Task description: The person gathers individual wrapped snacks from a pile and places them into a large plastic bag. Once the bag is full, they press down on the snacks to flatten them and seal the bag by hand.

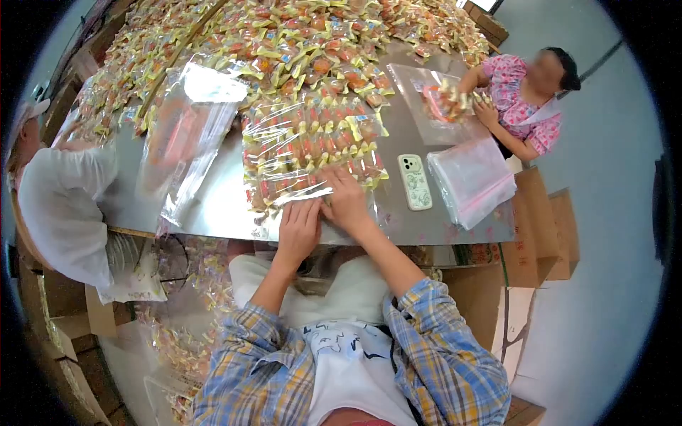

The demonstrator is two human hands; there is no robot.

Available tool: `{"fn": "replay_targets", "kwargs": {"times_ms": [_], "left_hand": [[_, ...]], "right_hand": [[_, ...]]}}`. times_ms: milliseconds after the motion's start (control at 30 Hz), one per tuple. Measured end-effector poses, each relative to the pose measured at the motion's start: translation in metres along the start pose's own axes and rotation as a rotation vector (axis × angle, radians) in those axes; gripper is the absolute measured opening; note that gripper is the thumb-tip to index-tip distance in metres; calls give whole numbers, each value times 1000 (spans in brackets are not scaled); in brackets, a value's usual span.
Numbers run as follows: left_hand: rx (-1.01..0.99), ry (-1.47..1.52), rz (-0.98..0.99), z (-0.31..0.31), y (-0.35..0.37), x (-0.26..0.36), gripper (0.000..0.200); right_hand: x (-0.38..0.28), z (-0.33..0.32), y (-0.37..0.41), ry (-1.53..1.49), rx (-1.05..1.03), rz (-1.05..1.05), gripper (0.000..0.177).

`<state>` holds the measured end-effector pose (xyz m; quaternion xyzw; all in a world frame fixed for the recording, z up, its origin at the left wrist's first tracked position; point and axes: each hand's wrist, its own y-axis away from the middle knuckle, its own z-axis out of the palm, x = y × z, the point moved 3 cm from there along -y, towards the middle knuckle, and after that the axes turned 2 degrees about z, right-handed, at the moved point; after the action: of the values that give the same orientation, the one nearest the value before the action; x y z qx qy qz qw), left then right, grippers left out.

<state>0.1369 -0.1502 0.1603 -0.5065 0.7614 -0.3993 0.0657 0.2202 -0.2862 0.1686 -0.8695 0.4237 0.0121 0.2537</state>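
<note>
Candy bag (312, 142), L hand (298, 228) + R hand (347, 200) flat open atop, no grip

Smooth grey metal bench (220, 202), dull sheen; clear glossy crinkled plastic bag (312, 145) at near edge; shiny plastic wrappers (305, 35) far edge; matt brown cardboard boxes (547, 227).

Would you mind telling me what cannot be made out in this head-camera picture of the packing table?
Head view, print on the sweets in the clear bag: too small, blurred by glare.
Fingers of the right hand: hidden under the hand's own back, so any pinch is unclear.
Near edge of the clear bag: covered by the left hand.
Far end of the table: cut off by the top edge.
</note>
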Motion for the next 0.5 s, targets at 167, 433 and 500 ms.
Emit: {"fn": "replay_targets", "kwargs": {"times_ms": [167, 433, 500], "left_hand": [[-24, -192, -15, -2, -16, -6, 43], [-28, -250, 54, 3, -5, -13, 49], [-72, -269, 50, 10, -7, -8, 50]], "right_hand": [[-1, -22, 5, 112, -108, -93, 71], [23, -14, 1, 21, -87, -97, 58], [26, -12, -1, 42, -37, -91, 56]]}}
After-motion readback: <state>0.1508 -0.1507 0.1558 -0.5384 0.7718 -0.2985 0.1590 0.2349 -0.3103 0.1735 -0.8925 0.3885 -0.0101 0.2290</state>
